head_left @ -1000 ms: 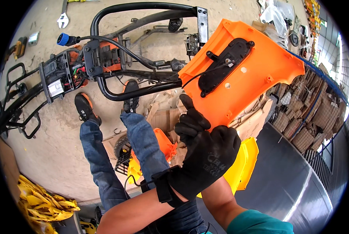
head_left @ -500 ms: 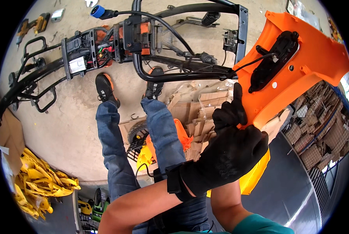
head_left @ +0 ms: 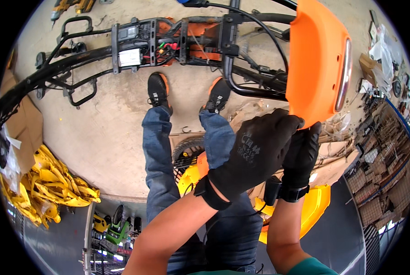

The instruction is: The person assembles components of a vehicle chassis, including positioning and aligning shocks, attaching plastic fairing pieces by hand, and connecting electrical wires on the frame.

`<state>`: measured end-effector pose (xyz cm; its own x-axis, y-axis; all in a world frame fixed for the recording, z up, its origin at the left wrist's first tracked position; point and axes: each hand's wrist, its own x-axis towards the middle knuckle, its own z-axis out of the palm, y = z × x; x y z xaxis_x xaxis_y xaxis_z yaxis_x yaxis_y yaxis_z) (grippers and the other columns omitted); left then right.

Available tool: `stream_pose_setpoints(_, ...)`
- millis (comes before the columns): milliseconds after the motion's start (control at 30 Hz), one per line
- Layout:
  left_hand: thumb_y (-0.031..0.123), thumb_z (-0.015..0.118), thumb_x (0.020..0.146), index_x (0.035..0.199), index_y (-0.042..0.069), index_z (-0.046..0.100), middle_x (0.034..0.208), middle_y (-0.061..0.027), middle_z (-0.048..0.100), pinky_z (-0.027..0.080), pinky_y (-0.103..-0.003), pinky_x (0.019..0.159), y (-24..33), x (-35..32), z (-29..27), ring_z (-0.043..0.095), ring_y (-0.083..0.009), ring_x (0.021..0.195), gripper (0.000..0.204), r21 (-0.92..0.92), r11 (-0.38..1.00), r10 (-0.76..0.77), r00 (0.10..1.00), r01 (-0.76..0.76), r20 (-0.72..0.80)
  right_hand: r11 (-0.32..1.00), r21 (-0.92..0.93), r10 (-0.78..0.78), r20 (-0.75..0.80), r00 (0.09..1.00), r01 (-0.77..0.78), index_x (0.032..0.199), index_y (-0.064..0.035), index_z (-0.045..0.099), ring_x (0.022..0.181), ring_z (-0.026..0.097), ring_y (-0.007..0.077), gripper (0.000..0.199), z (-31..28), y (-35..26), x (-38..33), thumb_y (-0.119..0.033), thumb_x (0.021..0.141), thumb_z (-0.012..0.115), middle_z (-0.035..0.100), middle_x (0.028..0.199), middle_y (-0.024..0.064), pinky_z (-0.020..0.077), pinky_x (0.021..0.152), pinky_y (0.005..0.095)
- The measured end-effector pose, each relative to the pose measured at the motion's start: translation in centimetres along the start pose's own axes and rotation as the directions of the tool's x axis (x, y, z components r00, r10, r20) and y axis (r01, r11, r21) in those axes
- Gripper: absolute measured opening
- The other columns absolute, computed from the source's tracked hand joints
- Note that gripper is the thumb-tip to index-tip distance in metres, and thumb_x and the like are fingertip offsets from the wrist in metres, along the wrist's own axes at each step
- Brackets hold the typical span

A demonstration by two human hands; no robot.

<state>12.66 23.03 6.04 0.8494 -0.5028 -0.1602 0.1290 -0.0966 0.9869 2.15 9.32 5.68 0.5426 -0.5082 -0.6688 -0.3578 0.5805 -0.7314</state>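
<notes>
Far to my left, a heap of yellow plastic panels (head_left: 44, 188) lies on the concrete floor (head_left: 104, 133). Ahead of my shoes stretches the black tubular vehicle frame (head_left: 136, 46), wiring bundled at its middle.

My left hand (head_left: 255, 153), in a black glove, is curled around the lower edge of the orange plastic body cover (head_left: 316, 59), fingers closed over the rim. Just beside it my right hand (head_left: 301, 153), also gloved, pinches the same bottom edge from underneath. The cover stands upright in the air, above and to the right of the frame, its pale lens strip (head_left: 344, 73) facing right.

I judge the shell light but broad and flexy, smooth enough to slip; gripping its stiff rim with both hands suits it, well away from the lens.
</notes>
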Motion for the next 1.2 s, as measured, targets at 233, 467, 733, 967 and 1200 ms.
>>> stream_pose_setpoints(233, 0.001, 0.061, 0.081, 0.111, 0.002, 0.058, 0.090, -0.0159, 0.062, 0.051, -0.043, 0.069, -0.6, -0.8, -1.2, 0.064, -0.0357, 0.080, 0.030, 0.008, 0.989, -0.150, 0.989, 0.150, -0.009, 1.000, 0.021, -0.001, -0.014, 1.000, 0.001, 0.135, -0.0014, 0.049, 0.111, 0.059, 0.0203, 0.040, 0.2, 0.2, 1.7, -0.027, 0.105, 0.046, 0.062, 0.126, 0.0099, 0.0454, 0.102, 0.0356)
stream_pose_setpoints(467, 0.004, 0.058, 0.090, 0.114, 0.000, 0.059, 0.098, -0.0203, 0.064, 0.051, -0.042, 0.076, -3.0, -3.1, -4.0, 0.064, -0.0385, 0.088, 0.024, 0.105, 0.977, -0.173, 0.980, 0.183, -0.100, 0.973, 0.211, 0.076, 0.070, 0.995, -0.089, 0.123, -0.0045, 0.057, 0.098, 0.059, 0.0173, 0.035, -0.7, 0.5, 2.1, -0.032, 0.105, 0.047, 0.065, 0.114, 0.0050, 0.0469, 0.093, 0.0361)
stream_pose_setpoints(733, 0.006, 0.060, 0.091, 0.110, -0.001, 0.060, 0.094, -0.0156, 0.067, 0.052, -0.033, 0.074, -8.2, -5.9, -9.9, 0.066, -0.0242, 0.081, 0.021, 0.314, 0.897, -0.293, 0.951, 0.310, -0.101, 0.985, 0.116, 0.109, 0.171, 0.979, -0.130, 0.117, -0.0065, 0.058, 0.087, 0.058, 0.0175, 0.033, -1.0, 1.8, 1.6, -0.035, 0.104, 0.046, 0.065, 0.100, 0.0041, 0.0462, 0.083, 0.0344)
stream_pose_setpoints(967, 0.008, 0.062, 0.091, 0.110, -0.001, 0.060, 0.083, -0.0110, 0.066, 0.050, -0.030, 0.063, -16.2, -7.2, -16.1, 0.063, -0.0146, 0.069, 0.020, 0.444, 0.832, -0.390, 0.920, 0.334, 0.038, 0.993, 0.115, -0.003, 0.023, 1.000, 0.000, 0.120, -0.0101, 0.058, 0.088, 0.060, 0.0185, 0.035, 0.2, 4.0, 1.2, -0.038, 0.105, 0.043, 0.065, 0.102, 0.0043, 0.0465, 0.084, 0.0359)
stream_pose_setpoints(1200, 0.012, 0.063, 0.088, 0.108, -0.001, 0.061, 0.089, -0.0163, 0.067, 0.053, -0.036, 0.073, -22.9, -6.7, -23.7, 0.067, -0.0281, 0.079, 0.024, 0.621, 0.760, -0.357, 0.922, 0.193, 0.150, 0.965, 0.260, -0.030, 0.062, 0.998, 0.012, 0.128, 0.0008, 0.054, 0.088, 0.058, 0.0140, 0.041, 2.1, 11.3, 0.2, -0.031, 0.104, 0.044, 0.063, 0.098, 0.0058, 0.0470, 0.084, 0.0314)
